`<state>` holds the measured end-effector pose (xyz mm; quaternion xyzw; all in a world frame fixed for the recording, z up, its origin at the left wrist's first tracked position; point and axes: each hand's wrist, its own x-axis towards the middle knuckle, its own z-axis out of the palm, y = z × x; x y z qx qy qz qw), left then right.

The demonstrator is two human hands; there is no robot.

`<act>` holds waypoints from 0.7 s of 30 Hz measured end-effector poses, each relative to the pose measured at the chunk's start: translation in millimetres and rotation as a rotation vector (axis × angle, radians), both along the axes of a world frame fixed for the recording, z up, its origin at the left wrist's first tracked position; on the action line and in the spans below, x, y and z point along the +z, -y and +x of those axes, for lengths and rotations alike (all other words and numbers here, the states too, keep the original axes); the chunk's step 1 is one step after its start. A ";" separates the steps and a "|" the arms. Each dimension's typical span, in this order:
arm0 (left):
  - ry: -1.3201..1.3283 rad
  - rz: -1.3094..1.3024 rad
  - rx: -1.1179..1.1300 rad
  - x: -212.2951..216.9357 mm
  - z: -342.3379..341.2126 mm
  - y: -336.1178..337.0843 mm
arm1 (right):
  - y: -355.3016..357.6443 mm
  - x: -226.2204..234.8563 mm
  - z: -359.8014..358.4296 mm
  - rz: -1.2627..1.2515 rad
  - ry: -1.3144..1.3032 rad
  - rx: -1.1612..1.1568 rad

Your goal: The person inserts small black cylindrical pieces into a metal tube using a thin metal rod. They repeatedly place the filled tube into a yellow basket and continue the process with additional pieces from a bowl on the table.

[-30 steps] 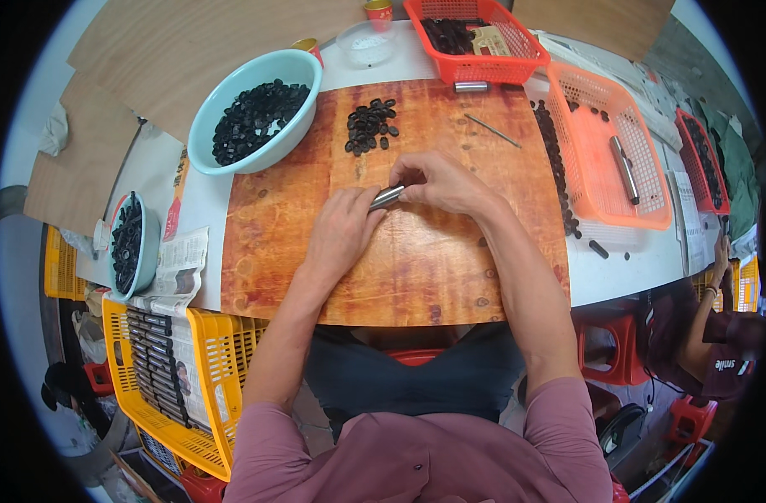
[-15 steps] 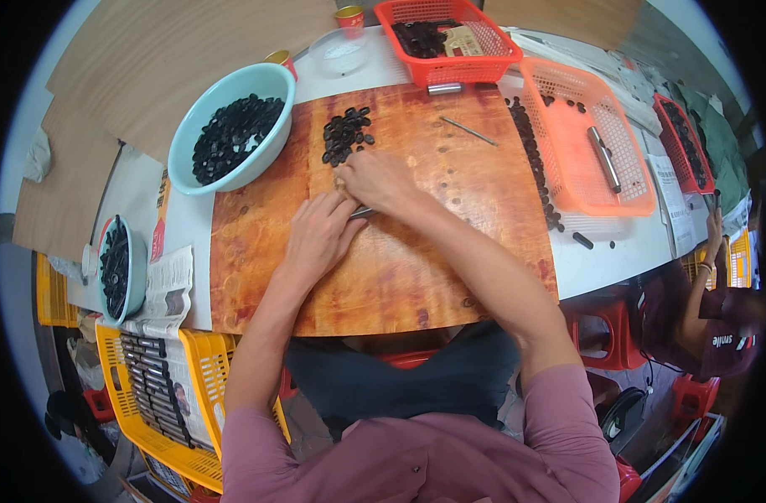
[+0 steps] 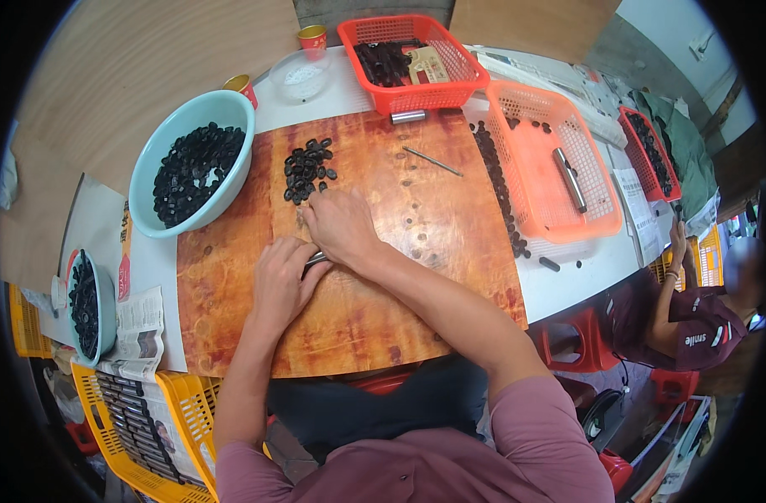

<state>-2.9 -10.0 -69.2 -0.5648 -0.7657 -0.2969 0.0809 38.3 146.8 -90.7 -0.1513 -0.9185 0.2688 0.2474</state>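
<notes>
Both hands meet over a worn wooden board [image 3: 416, 218]. My left hand [image 3: 281, 277] is closed around a short metal tube [image 3: 315, 259], of which only a small piece shows between the hands. My right hand [image 3: 343, 228] lies palm down over the tube's far end, fingers stretched toward a loose pile of small black rings [image 3: 306, 168] just beyond it. Whether the right fingers pinch a ring is hidden. A light blue bowl [image 3: 232, 109] full of the same black rings stands at the board's left corner.
A thin metal rod [image 3: 432, 161] and a short metal cylinder [image 3: 408, 116] lie on the board's far side. Red basket [image 3: 463, 59], orange basket [image 3: 601, 210] with a metal tube, small bowl of rings [image 3: 102, 314], yellow crates [image 3: 169, 419] below left. Another person sits at right [image 3: 693, 318].
The view has shifted, so the board sits lower and more to the right. Both hands moved left toward the pile of black rings, and the metal tube is now mostly covered by them.
</notes>
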 end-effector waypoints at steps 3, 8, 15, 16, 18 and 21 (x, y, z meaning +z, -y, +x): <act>0.025 -0.016 -0.024 0.1 -5.9 -0.8 | -1.2 -2.0 -1.5 0.002 -0.027 -0.009; 0.041 -0.036 -0.034 5.7 -8.6 -2.3 | -1.2 -1.1 -4.6 -0.003 -0.029 -0.002; 0.053 -0.051 -0.038 6.2 -10.0 -2.6 | -1.6 1.1 -3.6 -0.042 0.031 0.015; 0.052 -0.062 -0.036 6.1 -10.1 -2.3 | -1.4 3.4 -2.6 -0.039 0.053 0.023; 0.043 -0.060 -0.043 2.7 -9.7 -1.4 | 0.6 1.3 -1.7 -0.040 0.032 -0.006; 0.013 -0.090 -0.048 3.0 -7.5 -1.4 | 0.7 0.4 -0.4 -0.058 0.003 -0.036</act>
